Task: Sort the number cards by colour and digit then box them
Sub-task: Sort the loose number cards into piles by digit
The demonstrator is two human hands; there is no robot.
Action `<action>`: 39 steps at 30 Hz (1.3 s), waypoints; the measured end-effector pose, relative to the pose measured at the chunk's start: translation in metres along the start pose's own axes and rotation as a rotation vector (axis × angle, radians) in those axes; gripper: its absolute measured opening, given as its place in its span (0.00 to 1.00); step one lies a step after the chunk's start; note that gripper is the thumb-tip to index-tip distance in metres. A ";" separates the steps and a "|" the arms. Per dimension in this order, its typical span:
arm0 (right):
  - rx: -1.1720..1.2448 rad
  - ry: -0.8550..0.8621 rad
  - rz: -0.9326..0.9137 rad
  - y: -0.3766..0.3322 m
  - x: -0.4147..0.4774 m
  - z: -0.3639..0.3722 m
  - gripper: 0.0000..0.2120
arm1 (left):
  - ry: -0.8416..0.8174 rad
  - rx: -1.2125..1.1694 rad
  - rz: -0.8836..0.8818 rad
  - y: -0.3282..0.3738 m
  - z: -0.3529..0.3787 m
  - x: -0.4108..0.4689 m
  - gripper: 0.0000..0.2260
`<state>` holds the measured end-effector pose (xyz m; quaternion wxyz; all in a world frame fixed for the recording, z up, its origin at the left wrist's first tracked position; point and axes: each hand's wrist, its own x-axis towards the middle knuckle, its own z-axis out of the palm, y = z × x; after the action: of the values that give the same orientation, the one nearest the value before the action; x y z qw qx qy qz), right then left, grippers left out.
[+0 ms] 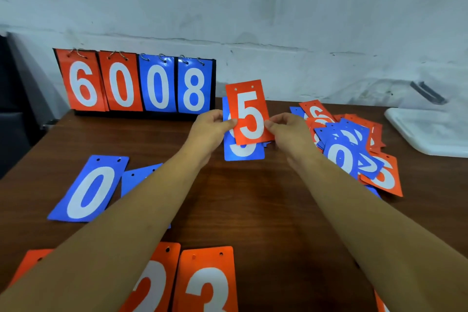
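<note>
L hand [212, 127] & R hand [289, 129] each pinch a side edge of red 5 card [249, 114], blue card [243, 154] behind it, above tabletop [253, 200] centre, toward far edge. Mixed pile [354, 145] by right edge.

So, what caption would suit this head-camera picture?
Left hand and right hand pinch a red 5 card, with a mixed card pile on the table nearby.

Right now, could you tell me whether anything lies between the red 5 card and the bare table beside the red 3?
Nothing visible does. The left hand and right hand pinch the red 5 card; only bare table lies between it and the red 3.
</note>
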<state>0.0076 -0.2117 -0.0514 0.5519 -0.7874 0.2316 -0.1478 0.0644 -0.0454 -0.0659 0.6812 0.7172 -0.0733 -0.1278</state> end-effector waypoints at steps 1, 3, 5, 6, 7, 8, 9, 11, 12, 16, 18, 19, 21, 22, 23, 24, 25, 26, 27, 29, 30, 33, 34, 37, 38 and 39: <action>-0.010 0.018 -0.002 0.001 -0.004 -0.001 0.06 | 0.004 -0.039 -0.001 0.001 -0.002 -0.005 0.11; 0.043 0.093 0.019 0.002 -0.012 -0.005 0.03 | 0.031 -0.085 0.003 0.001 -0.007 -0.014 0.10; 0.145 0.166 0.073 0.001 -0.023 -0.012 0.04 | 0.080 -0.066 0.006 0.001 -0.014 -0.024 0.07; 0.199 0.174 0.096 0.000 -0.029 -0.015 0.04 | 0.093 -0.056 0.008 0.001 -0.019 -0.029 0.07; 0.251 0.166 0.109 -0.001 -0.037 -0.017 0.05 | 0.094 -0.056 0.005 0.001 -0.024 -0.035 0.08; 0.287 0.145 0.109 -0.002 -0.046 -0.019 0.05 | 0.083 -0.056 -0.005 0.002 -0.029 -0.041 0.09; 0.298 0.119 0.102 -0.002 -0.056 -0.021 0.05 | 0.065 -0.055 -0.013 0.003 -0.033 -0.049 0.10; 0.293 0.071 0.093 -0.001 -0.078 -0.021 0.05 | 0.027 -0.062 -0.022 0.003 -0.040 -0.066 0.11; 0.293 0.055 0.102 0.001 -0.090 -0.021 0.04 | 0.007 -0.072 -0.035 0.003 -0.041 -0.075 0.11; 0.276 -0.015 0.168 0.005 -0.133 -0.020 0.05 | -0.119 -0.100 -0.089 0.004 -0.037 -0.114 0.15; 0.258 -0.097 0.216 0.005 -0.153 -0.019 0.04 | -0.159 -0.079 -0.084 0.003 -0.032 -0.132 0.17; 0.251 -0.138 0.234 0.005 -0.162 -0.019 0.04 | -0.150 -0.063 -0.077 0.001 -0.031 -0.141 0.18; 0.239 -0.185 0.240 0.004 -0.179 -0.019 0.05 | -0.110 -0.009 -0.044 -0.001 -0.031 -0.155 0.17; 0.237 -0.187 0.225 0.003 -0.187 -0.020 0.06 | -0.102 0.018 -0.027 -0.003 -0.032 -0.162 0.16; 0.227 -0.184 0.199 0.003 -0.194 -0.022 0.06 | -0.103 0.046 -0.018 -0.003 -0.032 -0.169 0.14; 0.204 -0.181 0.169 0.002 -0.201 -0.025 0.05 | -0.105 0.075 -0.015 -0.003 -0.032 -0.175 0.13; 0.174 -0.176 0.145 0.001 -0.207 -0.028 0.04 | -0.108 0.095 -0.016 -0.003 -0.032 -0.181 0.12; 0.146 -0.164 0.131 0.000 -0.212 -0.031 0.04 | -0.107 0.095 -0.022 -0.002 -0.032 -0.186 0.10; 0.118 -0.142 0.130 -0.001 -0.217 -0.035 0.04 | -0.098 0.080 -0.038 -0.002 -0.032 -0.191 0.09; 0.073 -0.081 0.137 0.002 -0.224 -0.047 0.05 | -0.050 0.055 -0.080 -0.001 -0.034 -0.200 0.08; 0.056 -0.056 0.137 0.005 -0.228 -0.054 0.05 | -0.021 0.049 -0.095 -0.001 -0.036 -0.203 0.08; -0.071 -0.036 0.129 0.014 -0.237 -0.083 0.04 | 0.057 0.020 -0.136 -0.002 -0.043 -0.210 0.08; -0.113 -0.034 0.123 0.017 -0.241 -0.092 0.04 | 0.075 0.019 -0.147 -0.003 -0.046 -0.212 0.07; -0.222 -0.028 0.137 0.028 -0.252 -0.111 0.10 | 0.085 0.007 -0.166 -0.007 -0.045 -0.217 0.07; -0.267 -0.022 0.151 0.033 -0.256 -0.115 0.10 | 0.070 -0.004 -0.172 -0.008 -0.042 -0.219 0.07; -0.311 -0.015 0.165 0.038 -0.260 -0.119 0.10 | 0.055 -0.016 -0.178 -0.008 -0.039 -0.221 0.07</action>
<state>-0.2789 -0.1811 -0.0398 0.4352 -0.8428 0.3113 -0.0587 -0.1370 0.0538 -0.0542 0.6746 0.7186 0.0105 -0.1687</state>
